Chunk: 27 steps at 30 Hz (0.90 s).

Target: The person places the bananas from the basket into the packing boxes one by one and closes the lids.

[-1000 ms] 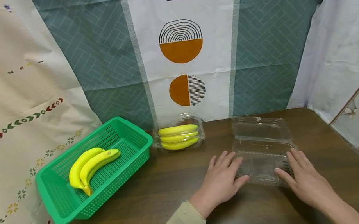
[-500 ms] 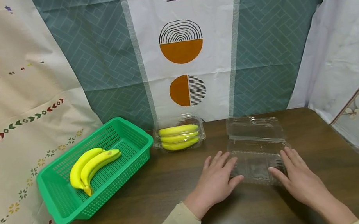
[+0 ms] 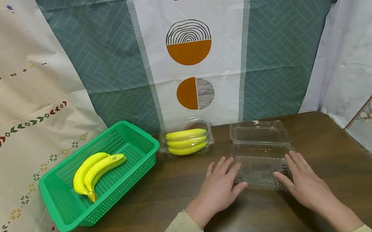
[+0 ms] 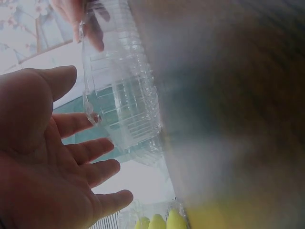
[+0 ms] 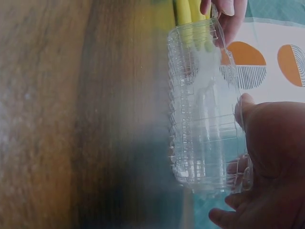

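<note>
A clear plastic clamshell box (image 3: pixel 259 167) sits on the table with its lid (image 3: pixel 260 133) raised back. At its left end is my left hand (image 3: pixel 216 189), fingers spread and nearly straight, fingertips right at the rim. My right hand (image 3: pixel 306 186) lies along the opposite end, fingers extended and thumb out over the near corner. In the left wrist view the ribbed wall of the box (image 4: pixel 121 100) shows beyond the fingers. The right wrist view has the box (image 5: pixel 205 114) between both hands, with nothing inside it.
A green plastic basket (image 3: pixel 135 186) at the left holds yellow bananas (image 3: pixel 101 171). Behind my left hand, a second clear box (image 3: pixel 206 125) contains several bananas (image 3: pixel 186 142). The brown table (image 3: pixel 151 220) ends at a patterned cloth (image 3: pixel 114 62).
The open box has slid to the left along the table. Both hands have moved left with it, keeping at its two ends.
</note>
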Tool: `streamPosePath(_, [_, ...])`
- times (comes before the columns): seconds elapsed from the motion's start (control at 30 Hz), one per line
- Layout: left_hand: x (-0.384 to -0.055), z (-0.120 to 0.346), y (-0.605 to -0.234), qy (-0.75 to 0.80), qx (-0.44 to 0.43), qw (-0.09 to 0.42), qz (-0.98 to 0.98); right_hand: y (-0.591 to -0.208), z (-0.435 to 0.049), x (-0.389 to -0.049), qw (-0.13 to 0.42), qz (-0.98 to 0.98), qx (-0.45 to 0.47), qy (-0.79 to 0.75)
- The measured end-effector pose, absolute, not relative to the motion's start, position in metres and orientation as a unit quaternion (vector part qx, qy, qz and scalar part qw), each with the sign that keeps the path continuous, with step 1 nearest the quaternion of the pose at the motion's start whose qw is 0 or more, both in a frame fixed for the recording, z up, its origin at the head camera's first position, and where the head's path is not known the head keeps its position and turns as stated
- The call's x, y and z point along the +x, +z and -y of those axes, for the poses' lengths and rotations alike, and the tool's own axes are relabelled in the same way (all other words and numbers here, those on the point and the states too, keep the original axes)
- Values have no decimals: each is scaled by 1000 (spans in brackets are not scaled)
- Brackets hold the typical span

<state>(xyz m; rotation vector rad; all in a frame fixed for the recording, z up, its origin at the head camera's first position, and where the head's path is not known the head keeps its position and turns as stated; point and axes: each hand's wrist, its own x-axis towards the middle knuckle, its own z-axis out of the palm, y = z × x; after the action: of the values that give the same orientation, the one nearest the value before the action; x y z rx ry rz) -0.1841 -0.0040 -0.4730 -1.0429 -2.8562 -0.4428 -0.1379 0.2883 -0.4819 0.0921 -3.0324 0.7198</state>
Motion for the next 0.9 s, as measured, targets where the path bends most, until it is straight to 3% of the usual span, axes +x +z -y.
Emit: streamPosePath(0.9, [-188,22,-470,-134,-317,30,939,-483,-271,-154,18,971,52,234])
